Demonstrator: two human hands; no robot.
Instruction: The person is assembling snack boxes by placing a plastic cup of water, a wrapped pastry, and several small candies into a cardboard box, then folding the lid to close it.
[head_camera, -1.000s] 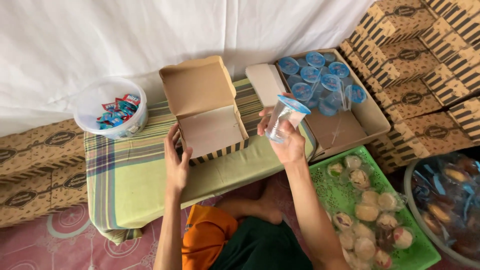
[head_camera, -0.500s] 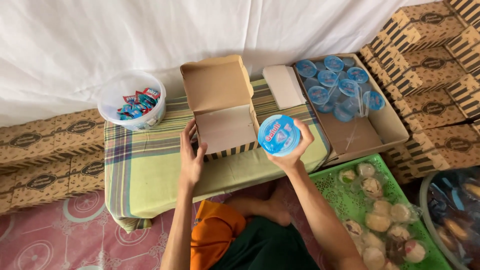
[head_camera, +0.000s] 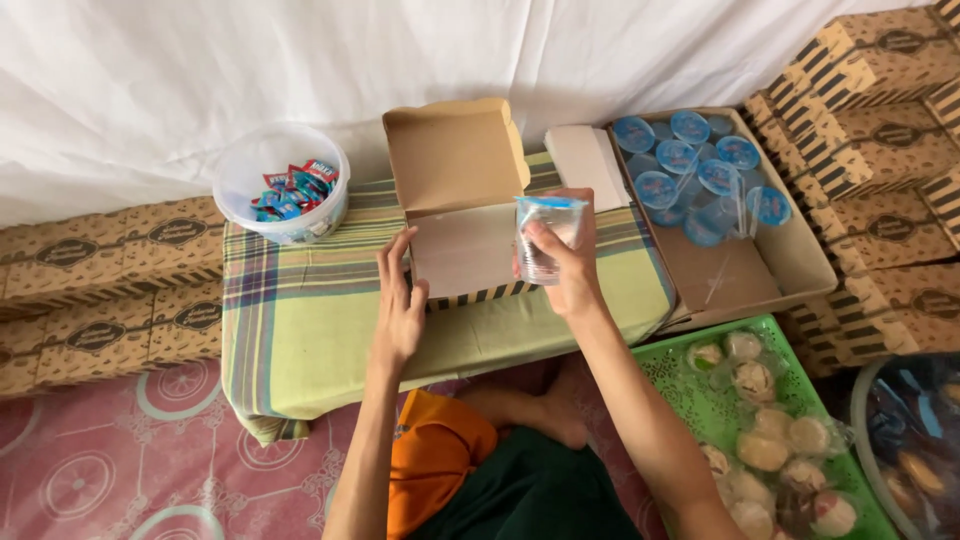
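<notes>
An open brown cardboard box (head_camera: 455, 215) with striped sides stands on a low table under a green plaid cloth (head_camera: 300, 320). My left hand (head_camera: 398, 305) rests against the box's front left corner. My right hand (head_camera: 567, 262) grips a sealed clear water cup (head_camera: 547, 233) with a blue lid, held upright just above the box's right side.
A clear tub of wrapped sweets (head_camera: 284, 195) sits at the table's back left. A carton of several blue-lidded cups (head_camera: 700, 180) lies to the right. A green tray of wrapped pastries (head_camera: 770, 440) is lower right. Stacked patterned boxes (head_camera: 880, 110) line both sides.
My right hand has turned the cup from lid-facing-me to upright and lowered it toward the open box. The left hand stayed at the box's front corner.
</notes>
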